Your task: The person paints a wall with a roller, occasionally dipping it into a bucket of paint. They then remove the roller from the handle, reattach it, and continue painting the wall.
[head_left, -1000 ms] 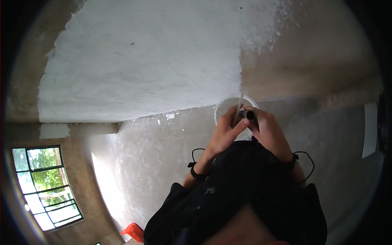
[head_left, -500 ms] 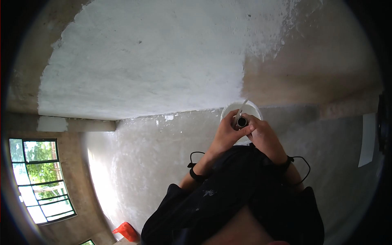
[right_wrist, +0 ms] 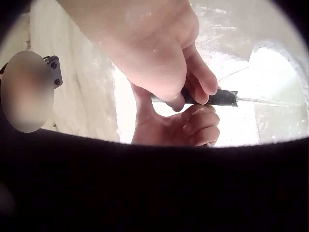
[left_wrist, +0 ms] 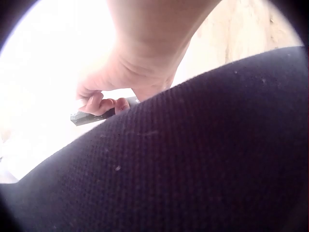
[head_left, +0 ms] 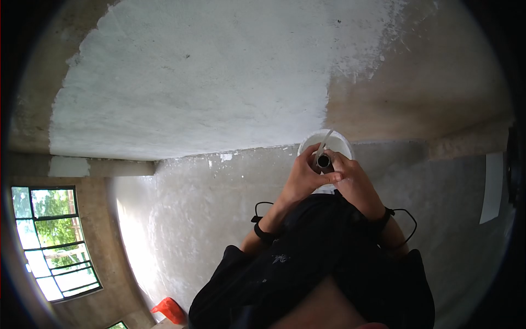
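Across a room with a half-coated wall (head_left: 203, 77), white gives way to bare brown beyond the hands, and we look down on a grey floor (head_left: 213, 205) flecked with white near the wall's foot. A person in a black garment (head_left: 312, 236) brings both hands together over a white bucket (head_left: 342, 143), its rim showing past the fingertips. We see the right hand (head_left: 357, 180) gripping a dark tube (right_wrist: 224, 97), its round hollow end turned up toward the head camera, between the two hands. The left hand (head_left: 300, 178) meets it there, fingers curled round a thin pale strip (head_left: 327, 139) just beside the tube, thumb reaching across to the right hand. Whether strip and tube are joined, we cannot tell. Black wristbands (head_left: 264, 236) circle both wrists behind the hands. Well off to the left of the hands, we find a dark-framed window (head_left: 57, 234) and, nearer the person's body, a red bag (head_left: 169, 311); well to their right stands a pale panel (head_left: 491, 189).
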`<action>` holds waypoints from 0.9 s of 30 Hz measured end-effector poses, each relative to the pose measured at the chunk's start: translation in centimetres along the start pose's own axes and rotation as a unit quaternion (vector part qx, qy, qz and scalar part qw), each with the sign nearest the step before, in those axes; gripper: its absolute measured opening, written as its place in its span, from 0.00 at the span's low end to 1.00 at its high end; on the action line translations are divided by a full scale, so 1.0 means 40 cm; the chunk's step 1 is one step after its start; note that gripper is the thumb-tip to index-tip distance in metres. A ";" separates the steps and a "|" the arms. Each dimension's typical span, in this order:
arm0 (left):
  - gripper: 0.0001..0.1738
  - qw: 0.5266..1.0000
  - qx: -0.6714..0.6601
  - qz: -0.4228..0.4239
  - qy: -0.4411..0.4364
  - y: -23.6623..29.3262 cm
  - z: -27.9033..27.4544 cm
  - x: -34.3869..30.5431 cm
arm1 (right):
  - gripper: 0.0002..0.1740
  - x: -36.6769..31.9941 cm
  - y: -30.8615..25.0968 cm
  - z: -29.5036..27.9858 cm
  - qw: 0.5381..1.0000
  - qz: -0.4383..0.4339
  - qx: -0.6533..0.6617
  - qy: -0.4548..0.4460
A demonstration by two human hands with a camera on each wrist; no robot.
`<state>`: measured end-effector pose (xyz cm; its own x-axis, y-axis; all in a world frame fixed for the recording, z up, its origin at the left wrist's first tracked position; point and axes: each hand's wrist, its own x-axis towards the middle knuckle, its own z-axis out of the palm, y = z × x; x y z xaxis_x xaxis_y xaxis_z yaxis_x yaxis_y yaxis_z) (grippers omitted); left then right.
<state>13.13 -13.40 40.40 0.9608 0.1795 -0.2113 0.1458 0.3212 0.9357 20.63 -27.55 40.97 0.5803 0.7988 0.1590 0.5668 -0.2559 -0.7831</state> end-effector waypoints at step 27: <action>0.51 0.999 -0.021 -0.038 0.003 0.025 -0.023 0.030 | 0.22 0.042 0.008 0.001 0.997 0.053 0.049 -0.007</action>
<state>14.21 -12.01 40.83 0.9461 0.1589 -0.2824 0.2072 0.3733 0.9043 21.74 -26.26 40.97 0.6262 0.7771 0.0640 0.4413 -0.2855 -0.8507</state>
